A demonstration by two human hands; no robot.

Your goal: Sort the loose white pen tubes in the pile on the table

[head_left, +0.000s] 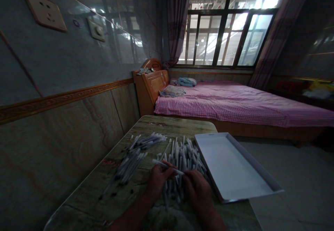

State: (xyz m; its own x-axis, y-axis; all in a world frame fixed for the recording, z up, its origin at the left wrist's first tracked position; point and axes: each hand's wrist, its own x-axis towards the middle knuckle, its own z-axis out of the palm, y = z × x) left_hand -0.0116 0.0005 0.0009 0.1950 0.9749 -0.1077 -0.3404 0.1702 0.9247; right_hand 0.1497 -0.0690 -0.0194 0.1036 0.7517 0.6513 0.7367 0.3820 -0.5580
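Between my two hands, a slim whitish pen (168, 166) lies slantwise, its left end higher than its right. My left hand (159, 177) is closed on the middle of it, while the fingers of my right hand (197, 185) pinch its right end. Under and beyond the hands spreads a pile of similar pale pens (182, 154). On the left are two more bunches, one of white-tipped pens (150, 140) and one of greyish pens with dark ends (132, 164). Small dark caps or bits (132, 191) lie near the left hand.
A shallow white tray (229, 168) rests on the right side of the marble-patterned table (174, 121), partly past its edge. Behind stands a bed with a pink checked sheet (235, 102) and wooden headboard (153, 81). A tiled wall (78, 137) runs along the left.
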